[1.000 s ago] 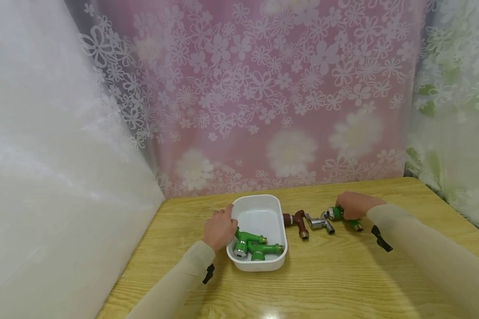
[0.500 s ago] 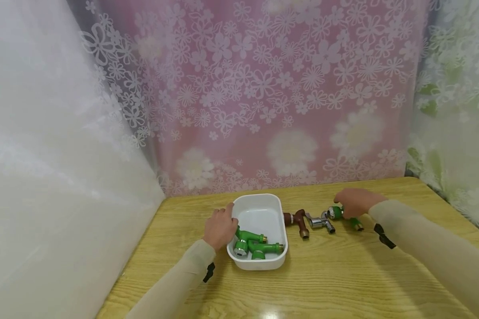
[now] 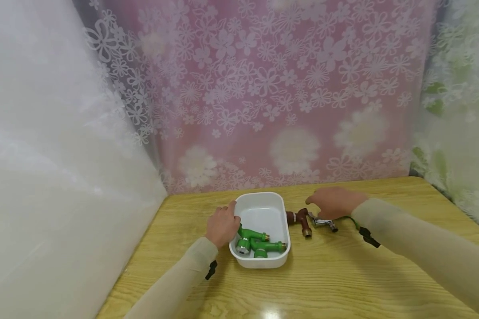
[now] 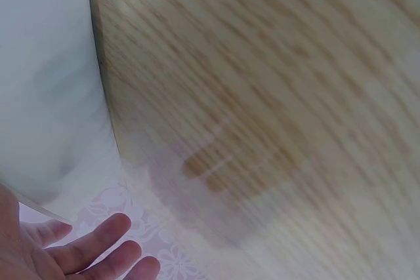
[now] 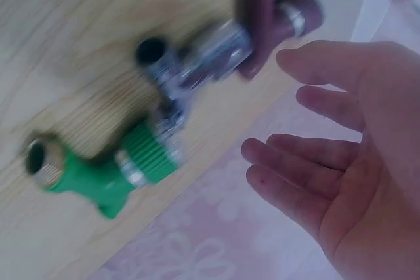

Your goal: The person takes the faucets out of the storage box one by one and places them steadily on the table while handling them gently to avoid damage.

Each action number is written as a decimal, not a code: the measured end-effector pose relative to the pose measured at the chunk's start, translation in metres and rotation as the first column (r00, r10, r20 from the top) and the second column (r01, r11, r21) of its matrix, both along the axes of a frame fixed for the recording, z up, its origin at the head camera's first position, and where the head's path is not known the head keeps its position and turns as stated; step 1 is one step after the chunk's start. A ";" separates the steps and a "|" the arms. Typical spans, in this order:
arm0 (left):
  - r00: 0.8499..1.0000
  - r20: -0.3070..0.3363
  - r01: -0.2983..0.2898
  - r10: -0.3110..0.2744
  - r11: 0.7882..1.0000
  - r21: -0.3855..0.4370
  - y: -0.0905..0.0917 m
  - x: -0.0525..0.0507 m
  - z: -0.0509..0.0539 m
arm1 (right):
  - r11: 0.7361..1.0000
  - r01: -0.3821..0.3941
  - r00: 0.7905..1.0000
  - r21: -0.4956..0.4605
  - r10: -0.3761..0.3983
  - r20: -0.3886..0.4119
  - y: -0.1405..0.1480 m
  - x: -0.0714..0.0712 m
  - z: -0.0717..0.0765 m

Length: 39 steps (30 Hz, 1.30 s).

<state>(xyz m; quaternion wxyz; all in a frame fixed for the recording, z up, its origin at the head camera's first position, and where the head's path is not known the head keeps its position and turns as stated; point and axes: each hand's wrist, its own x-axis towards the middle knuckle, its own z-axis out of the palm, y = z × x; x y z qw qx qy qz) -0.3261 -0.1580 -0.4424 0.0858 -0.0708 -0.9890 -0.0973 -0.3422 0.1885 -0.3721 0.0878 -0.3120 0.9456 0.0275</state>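
My left hand [image 3: 222, 224] rests at the left rim of the white tub [image 3: 260, 262]; in the left wrist view its fingers [image 4: 98, 244] extend loosely past the rim. Two green taps [image 3: 252, 233] lie inside the tub. Over the row of taps hovers my right hand [image 3: 335, 201], fingers spread and holding nothing. Beneath it, a chrome tap [image 5: 213, 54] lies between a brown tap [image 5: 262, 21] and another green tap [image 5: 98, 178]. From the head, the right hand and sleeve hide most of that green tap.
The taps and tub stand on a wood-grain table [image 3: 311, 283]. A pink floral curtain [image 3: 243, 110] hangs behind it, with a pale sheet [image 3: 64, 155] along the left. The brown tap's end is close to the tub's right side.
My right hand has lifted off the green tap at the right and moved left, above the chrome tap. The left hand stays at the tub. The head view has shifted slightly.
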 end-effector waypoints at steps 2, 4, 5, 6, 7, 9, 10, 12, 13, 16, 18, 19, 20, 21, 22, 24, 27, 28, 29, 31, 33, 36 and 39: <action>1.000 0.003 0.001 -0.001 1.000 -0.001 0.000 0.000 0.000 | 1.000 -0.026 1.000 -0.010 0.026 -0.005 -0.010 0.002 0.001; 1.000 0.007 0.000 0.000 1.000 0.002 0.000 0.000 0.000 | 0.998 -0.055 0.998 -0.018 0.054 -0.009 -0.020 0.003 0.002; 1.000 0.008 -0.001 0.001 1.000 0.004 0.000 0.000 0.000 | 0.998 -0.065 0.998 -0.020 0.065 -0.009 -0.025 0.003 0.002; 1.000 0.010 -0.002 0.002 1.000 0.006 0.000 -0.001 0.000 | 0.997 -0.078 0.997 -0.026 0.078 -0.007 -0.029 0.004 0.003; 1.000 0.011 -0.002 0.002 1.000 0.008 0.000 -0.001 0.000 | 0.996 -0.088 0.996 -0.025 0.088 -0.007 -0.034 0.004 0.003; 1.000 0.012 0.001 -0.001 1.000 0.012 0.000 -0.001 0.000 | 0.994 -0.104 0.995 -0.029 0.104 0.002 -0.042 0.005 0.005; 1.000 0.012 0.002 -0.002 1.000 0.015 0.000 -0.001 0.000 | 0.992 -0.119 0.993 -0.034 0.119 0.006 -0.047 0.005 0.006; 1.000 0.012 0.003 -0.003 1.000 0.018 -0.001 -0.002 0.001 | 0.990 -0.138 0.990 -0.036 0.138 0.014 -0.055 0.006 0.009; 1.000 0.012 0.003 -0.004 1.000 0.019 -0.001 -0.002 0.001 | 0.989 -0.143 0.989 -0.031 0.144 0.016 -0.059 0.007 0.011; 1.000 0.006 0.005 -0.005 1.000 0.025 -0.001 -0.001 0.000 | 0.985 -0.169 0.985 -0.019 0.169 0.024 -0.072 0.008 0.014; 1.000 0.006 0.006 -0.006 1.000 0.025 -0.001 -0.001 0.001 | 0.986 -0.169 0.985 -0.002 0.169 0.034 -0.080 0.009 0.016; 1.000 0.006 0.007 -0.007 1.000 0.026 -0.001 -0.001 0.001 | 0.985 -0.170 0.985 0.007 0.170 0.039 -0.084 0.010 0.017; 1.000 0.006 0.008 -0.009 1.000 0.027 -0.001 -0.001 0.000 | 0.985 -0.172 0.984 0.010 0.172 0.047 -0.088 0.011 0.019; 1.000 0.008 0.008 -0.008 1.000 0.026 -0.001 -0.001 0.000 | 0.984 -0.176 0.983 0.017 0.175 0.050 -0.091 0.011 0.020; 1.000 0.009 0.007 -0.007 1.000 0.024 -0.001 -0.001 0.000 | 0.984 -0.179 0.982 0.019 0.178 0.059 -0.095 0.012 0.021; 1.000 0.009 0.003 -0.003 1.000 0.018 -0.001 -0.002 -0.001 | 0.981 -0.191 0.979 0.021 0.189 0.071 -0.102 0.014 0.024; 1.000 0.009 -0.002 0.002 1.000 0.018 0.000 -0.003 -0.001 | 0.974 -0.226 0.972 0.031 0.224 0.076 -0.110 0.015 0.025; 1.000 0.007 -0.002 0.002 1.000 0.020 0.000 -0.003 -0.001 | 0.971 -0.237 0.969 0.035 0.233 0.079 -0.113 0.015 0.025; 1.000 0.008 -0.002 0.002 1.000 0.021 0.000 -0.004 -0.001 | 0.968 -0.248 0.967 0.041 0.244 0.078 -0.115 0.015 0.025; 1.000 0.010 -0.001 0.001 1.000 0.022 0.000 -0.004 -0.001 | 0.962 -0.267 0.961 0.054 0.262 0.082 -0.120 0.014 0.023; 1.000 0.010 0.001 -0.002 1.000 0.022 0.000 -0.003 -0.001 | 0.958 -0.279 0.958 0.062 0.273 0.091 -0.126 0.014 0.022; 1.000 0.007 0.004 -0.004 1.000 0.017 -0.001 -0.003 -0.002 | 0.954 -0.290 0.954 0.070 0.283 0.100 -0.134 0.014 0.021; 1.000 0.005 0.002 -0.002 1.000 0.008 -0.001 -0.004 -0.003 | 0.951 -0.300 0.950 0.079 0.291 0.112 -0.142 0.014 0.020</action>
